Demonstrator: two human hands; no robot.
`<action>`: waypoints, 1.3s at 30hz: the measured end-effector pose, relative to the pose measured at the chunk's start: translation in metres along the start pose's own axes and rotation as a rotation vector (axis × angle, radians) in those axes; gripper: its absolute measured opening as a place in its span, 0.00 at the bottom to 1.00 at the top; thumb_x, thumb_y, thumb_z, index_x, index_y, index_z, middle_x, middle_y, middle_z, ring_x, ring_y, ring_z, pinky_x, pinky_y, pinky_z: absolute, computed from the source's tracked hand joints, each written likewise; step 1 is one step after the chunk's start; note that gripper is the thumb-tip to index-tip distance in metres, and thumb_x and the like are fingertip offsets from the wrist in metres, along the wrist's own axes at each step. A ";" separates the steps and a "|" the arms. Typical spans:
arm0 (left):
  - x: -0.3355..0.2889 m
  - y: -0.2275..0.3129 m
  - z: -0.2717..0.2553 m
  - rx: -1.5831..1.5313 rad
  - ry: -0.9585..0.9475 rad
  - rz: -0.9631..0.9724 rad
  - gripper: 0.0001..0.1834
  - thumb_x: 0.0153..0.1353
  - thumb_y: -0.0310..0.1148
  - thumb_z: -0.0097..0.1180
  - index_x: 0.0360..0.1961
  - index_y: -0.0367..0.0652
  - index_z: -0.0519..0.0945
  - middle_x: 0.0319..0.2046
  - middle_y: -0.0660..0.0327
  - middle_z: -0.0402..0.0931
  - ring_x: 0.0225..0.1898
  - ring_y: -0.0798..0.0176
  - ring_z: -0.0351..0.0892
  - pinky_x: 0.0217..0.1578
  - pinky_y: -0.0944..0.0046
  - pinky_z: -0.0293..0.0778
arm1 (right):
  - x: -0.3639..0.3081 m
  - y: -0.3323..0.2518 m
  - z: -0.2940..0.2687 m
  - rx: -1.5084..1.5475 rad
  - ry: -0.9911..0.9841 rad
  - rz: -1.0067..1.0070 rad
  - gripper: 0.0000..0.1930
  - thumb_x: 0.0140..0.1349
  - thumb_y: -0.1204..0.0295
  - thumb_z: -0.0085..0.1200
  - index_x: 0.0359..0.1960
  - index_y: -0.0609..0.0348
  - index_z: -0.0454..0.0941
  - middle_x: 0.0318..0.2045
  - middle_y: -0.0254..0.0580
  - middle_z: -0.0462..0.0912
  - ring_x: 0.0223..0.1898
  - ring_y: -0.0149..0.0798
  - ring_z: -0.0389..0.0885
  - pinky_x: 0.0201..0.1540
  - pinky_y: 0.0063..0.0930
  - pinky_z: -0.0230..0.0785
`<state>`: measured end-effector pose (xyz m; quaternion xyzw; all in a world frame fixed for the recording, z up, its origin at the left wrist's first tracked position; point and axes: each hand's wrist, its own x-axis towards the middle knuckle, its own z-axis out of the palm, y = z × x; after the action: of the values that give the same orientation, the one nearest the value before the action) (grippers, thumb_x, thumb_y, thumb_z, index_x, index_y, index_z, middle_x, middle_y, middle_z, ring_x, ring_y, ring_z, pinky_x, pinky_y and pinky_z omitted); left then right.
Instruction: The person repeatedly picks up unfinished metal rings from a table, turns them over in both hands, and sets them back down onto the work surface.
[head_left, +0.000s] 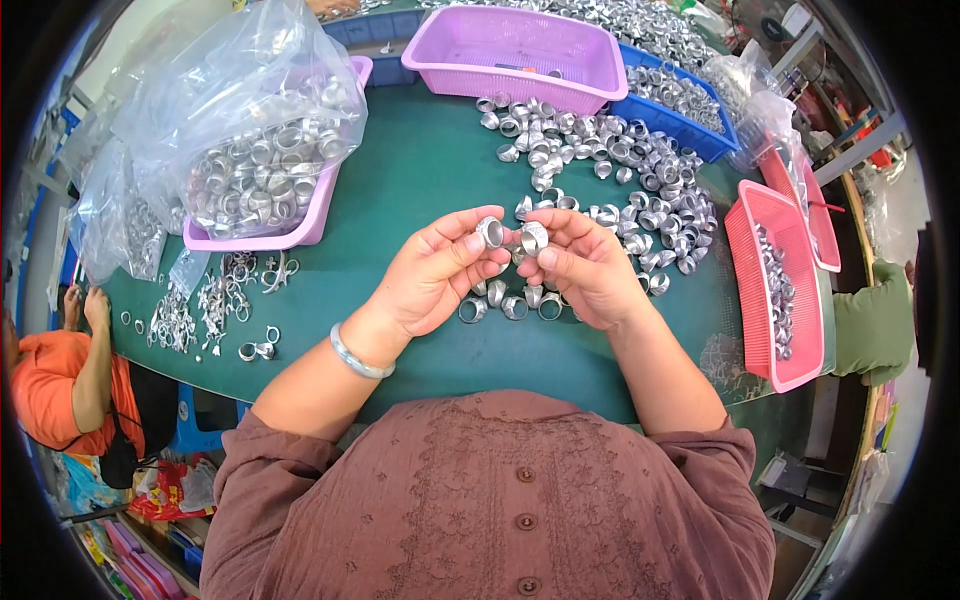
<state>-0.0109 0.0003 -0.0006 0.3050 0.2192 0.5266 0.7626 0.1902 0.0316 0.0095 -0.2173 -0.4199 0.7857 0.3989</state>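
Observation:
My left hand (440, 268) pinches a silver-coloured metal ring (490, 232) between thumb and fingers, its round opening showing. Close beside it, my right hand (588, 265) grips a second silver ring (534, 238) the same way. Both hands hover over the green table (420, 150), fingers closed, the two rings nearly side by side. Just beneath the hands lie several loose rings (514, 307). A large spread of similar rings (660, 215) reaches from behind my right hand toward the back.
A pink basket (515, 50) and blue trays (675, 100) stand at the back. At left, a lilac basket (310, 225) holds bagged rings, with small jewellery pieces (210, 305) in front. A coral basket (735, 240) with rings stands right. People (75, 380) sit at both sides.

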 end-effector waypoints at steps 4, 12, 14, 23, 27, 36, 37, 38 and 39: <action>0.001 0.000 -0.003 -0.110 -0.084 -0.071 0.21 0.62 0.29 0.46 0.55 0.34 0.63 0.46 0.53 0.72 0.40 0.68 0.75 0.43 0.73 0.73 | 0.000 -0.002 -0.002 0.109 -0.050 0.024 0.17 0.58 0.78 0.49 0.50 0.63 0.67 0.40 0.44 0.77 0.37 0.36 0.78 0.39 0.24 0.72; 0.000 0.002 -0.003 -0.119 -0.127 -0.058 0.20 0.63 0.28 0.43 0.56 0.34 0.63 0.46 0.54 0.72 0.41 0.67 0.75 0.44 0.70 0.72 | 0.000 -0.004 -0.006 0.158 -0.096 0.056 0.17 0.60 0.75 0.47 0.51 0.63 0.67 0.43 0.48 0.76 0.39 0.37 0.78 0.41 0.25 0.72; 0.000 0.003 -0.001 -0.112 -0.112 -0.060 0.21 0.62 0.28 0.44 0.56 0.32 0.62 0.45 0.55 0.72 0.41 0.67 0.75 0.44 0.71 0.72 | 0.001 -0.005 -0.006 0.162 -0.102 0.056 0.17 0.60 0.75 0.47 0.52 0.64 0.67 0.43 0.48 0.76 0.39 0.37 0.78 0.42 0.26 0.72; -0.001 0.005 0.001 -0.099 -0.059 -0.056 0.21 0.62 0.26 0.44 0.56 0.33 0.62 0.45 0.55 0.72 0.43 0.66 0.75 0.44 0.71 0.72 | 0.000 -0.004 -0.006 0.168 -0.101 0.059 0.19 0.60 0.77 0.46 0.54 0.64 0.65 0.46 0.51 0.74 0.42 0.40 0.77 0.45 0.29 0.71; -0.002 0.001 0.006 0.153 0.028 0.045 0.22 0.60 0.24 0.45 0.57 0.37 0.62 0.44 0.57 0.71 0.41 0.69 0.72 0.43 0.71 0.69 | 0.000 0.002 -0.006 -0.011 -0.037 0.004 0.21 0.58 0.80 0.47 0.55 0.64 0.64 0.44 0.47 0.75 0.42 0.35 0.77 0.44 0.25 0.71; 0.000 -0.012 0.002 0.803 0.043 0.469 0.34 0.50 0.16 0.52 0.60 0.40 0.57 0.40 0.59 0.68 0.38 0.71 0.68 0.41 0.71 0.66 | 0.001 0.012 0.004 -0.623 0.078 -0.391 0.31 0.50 0.87 0.52 0.58 0.61 0.58 0.40 0.40 0.72 0.36 0.27 0.74 0.41 0.20 0.68; 0.000 -0.013 0.001 0.839 0.039 0.481 0.35 0.50 0.16 0.52 0.60 0.40 0.57 0.40 0.59 0.68 0.37 0.72 0.67 0.40 0.71 0.66 | 0.001 0.013 0.004 -0.676 0.077 -0.441 0.32 0.49 0.87 0.52 0.58 0.60 0.58 0.40 0.39 0.73 0.35 0.26 0.73 0.40 0.20 0.68; 0.000 -0.013 0.001 0.839 0.038 0.480 0.35 0.50 0.16 0.52 0.60 0.40 0.57 0.40 0.59 0.68 0.37 0.72 0.67 0.40 0.71 0.66 | 0.000 0.012 0.004 -0.676 0.078 -0.442 0.32 0.49 0.87 0.52 0.58 0.60 0.58 0.40 0.39 0.73 0.35 0.26 0.73 0.40 0.20 0.68; 0.000 -0.012 0.001 0.882 0.042 0.491 0.35 0.49 0.16 0.52 0.60 0.40 0.57 0.39 0.60 0.68 0.36 0.72 0.67 0.38 0.72 0.66 | 0.000 0.012 0.005 -0.722 0.091 -0.448 0.32 0.49 0.87 0.53 0.58 0.61 0.58 0.39 0.39 0.73 0.34 0.26 0.73 0.39 0.19 0.68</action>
<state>-0.0019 -0.0029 -0.0079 0.6301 0.3580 0.5538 0.4101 0.1820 0.0252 0.0021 -0.2811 -0.6868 0.4719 0.4761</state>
